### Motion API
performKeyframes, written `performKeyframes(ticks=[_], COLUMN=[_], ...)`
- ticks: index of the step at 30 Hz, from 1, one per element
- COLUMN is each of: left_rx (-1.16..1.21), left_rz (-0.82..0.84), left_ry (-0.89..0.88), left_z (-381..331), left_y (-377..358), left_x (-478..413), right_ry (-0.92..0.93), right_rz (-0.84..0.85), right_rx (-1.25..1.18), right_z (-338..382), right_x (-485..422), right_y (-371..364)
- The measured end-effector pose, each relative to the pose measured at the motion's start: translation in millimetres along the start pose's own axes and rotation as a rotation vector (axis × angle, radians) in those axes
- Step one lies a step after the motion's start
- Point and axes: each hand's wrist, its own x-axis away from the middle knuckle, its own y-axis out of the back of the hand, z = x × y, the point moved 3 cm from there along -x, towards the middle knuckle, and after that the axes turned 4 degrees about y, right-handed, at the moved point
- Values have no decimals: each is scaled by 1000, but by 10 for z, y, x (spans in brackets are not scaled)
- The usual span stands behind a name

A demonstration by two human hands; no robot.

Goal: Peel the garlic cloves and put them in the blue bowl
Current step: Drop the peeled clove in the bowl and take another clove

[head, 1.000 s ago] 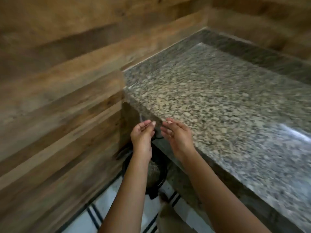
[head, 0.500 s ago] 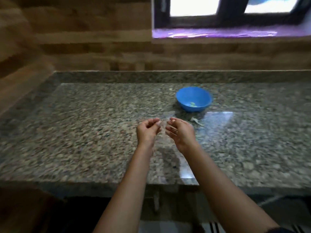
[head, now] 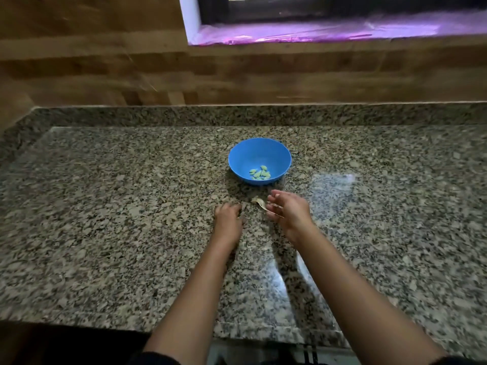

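The blue bowl (head: pixel 259 154) stands on the granite counter (head: pixel 105 219), past my hands, with several peeled garlic cloves (head: pixel 260 173) in its bottom. An unpeeled garlic clove (head: pixel 256 199) lies on the counter just in front of the bowl. My right hand (head: pixel 290 210) hovers right beside that clove, fingers curled, pinching a thin pale strip of garlic skin (head: pixel 274 209). My left hand (head: pixel 228 216) rests knuckles-up on the counter a little left of the clove, its fingers loosely curled and holding nothing that I can see.
A wood-panelled wall (head: pixel 105 75) runs behind the counter, with a window sill (head: pixel 316 30) covered in shiny purple film above it. The counter's front edge (head: pixel 263 335) is close to my body.
My view swung from the counter's left corner and the floor back to the counter middle. Both hands dropped from mid-air to the counter, near the clove in front of the bowl.
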Motion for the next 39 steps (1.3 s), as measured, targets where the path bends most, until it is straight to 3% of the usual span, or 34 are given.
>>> performKeyframes(ticks=[9,18,27,31,34,39], left_rx=[-98,389,-111,-100,40,428], left_rz=[-22,-127,174,140,25,-128], left_ry=[30,-87,-8,-36,-105,-109], left_z=[-156,-734,-973,-983,-964,-715], left_y=[-8,496,227,227,400,611], left_x=[-86,-300,-1161,-1253,-1076,-382], right_ry=[-11,20,49,56,60,199], right_rz=[3,-70,-98,-96,-76,79], right_rx=[-33,-52,7,32,170,765], right_z=[20,36,44,30,-25,-78], right_x=[-180,-323,-422,-485,-535,-622], right_y=[24,40,142,190,178,-6])
